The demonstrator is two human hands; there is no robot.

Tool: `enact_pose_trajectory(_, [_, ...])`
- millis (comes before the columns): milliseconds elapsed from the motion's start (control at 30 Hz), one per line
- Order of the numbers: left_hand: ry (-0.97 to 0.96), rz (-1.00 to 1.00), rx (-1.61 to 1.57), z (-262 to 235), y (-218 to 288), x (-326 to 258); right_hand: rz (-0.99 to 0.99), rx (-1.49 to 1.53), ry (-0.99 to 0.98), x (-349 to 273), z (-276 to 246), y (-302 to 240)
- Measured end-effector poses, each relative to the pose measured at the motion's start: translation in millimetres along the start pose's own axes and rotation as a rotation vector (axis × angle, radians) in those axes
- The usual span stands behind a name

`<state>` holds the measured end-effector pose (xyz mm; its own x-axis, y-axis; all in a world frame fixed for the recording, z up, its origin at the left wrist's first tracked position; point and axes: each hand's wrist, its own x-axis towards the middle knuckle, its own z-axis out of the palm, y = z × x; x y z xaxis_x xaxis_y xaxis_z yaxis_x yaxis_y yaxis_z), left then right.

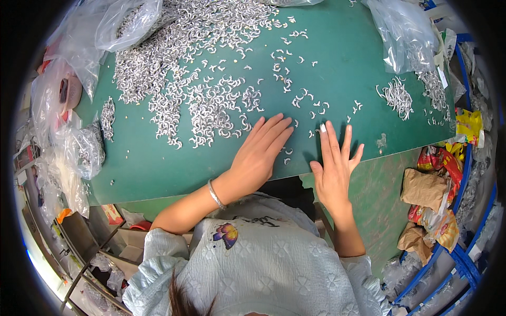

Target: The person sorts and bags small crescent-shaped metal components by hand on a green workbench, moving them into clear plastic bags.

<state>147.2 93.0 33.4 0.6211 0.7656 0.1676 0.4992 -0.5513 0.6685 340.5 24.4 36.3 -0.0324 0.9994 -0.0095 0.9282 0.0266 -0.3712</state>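
Small curved silvery metal pieces (213, 113) are strewn over a green tabletop (211, 171), heaped thickly at the far left and thinning toward the middle. My left hand (258, 152) lies at the near edge of the spread, fingers stretched out and close together, with a bracelet on its wrist. To its right, my right hand (334, 163) reaches over the table's near edge with fingers spread; something white covers one fingertip. Between the hands lie a few loose curved pieces (288, 151). Neither hand shows anything held, though what lies under the palms is hidden.
Longer curved metal pieces (398, 99) form a small pile at the right, near a clear plastic bag (403, 42). More plastic bags (79, 150) crowd the left edge. Brown paper bags (423, 188) and blue shelving (464, 263) stand off the table to the right.
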Motion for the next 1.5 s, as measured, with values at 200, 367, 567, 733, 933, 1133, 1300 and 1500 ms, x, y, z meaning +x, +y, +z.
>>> enact_pose_trajectory(200, [0.018,0.029,0.072,0.5,0.0,13.5,-0.016,-0.022,-0.014,14.5,-5.0,5.1])
enact_pose_trajectory(367, [0.061,0.038,0.056,0.4,-8.5,20.2,-0.111,-0.063,0.012,27.4,-18.6,6.3])
enact_pose_trajectory(567, [0.046,0.025,0.112,-5.8,-7.9,21.7,-0.134,-0.146,-0.063,36.0,-20.4,14.6])
enact_pose_trajectory(733, [0.045,0.018,0.106,-5.7,-15.1,23.3,-0.128,-0.011,-0.065,15.9,-25.7,31.9])
enact_pose_trajectory(933, [0.019,0.073,0.097,-2.3,-10.1,44.9,-0.161,-0.069,-0.104,36.3,-23.3,26.0])
enact_pose_trajectory(1133, [-0.005,0.07,0.093,-1.3,-14.2,44.0,-0.129,0.004,-0.137,6.5,-25.2,39.5])
enact_pose_trajectory(1300, [-0.025,0.148,0.115,1.5,-12.4,59.7,-0.162,-0.01,-0.054,43.7,-22.4,31.7])
enact_pose_trajectory(1500, [-0.024,0.151,0.155,-4.4,-14.6,59.3,-0.099,-0.09,-0.142,27.8,-23.6,37.7])
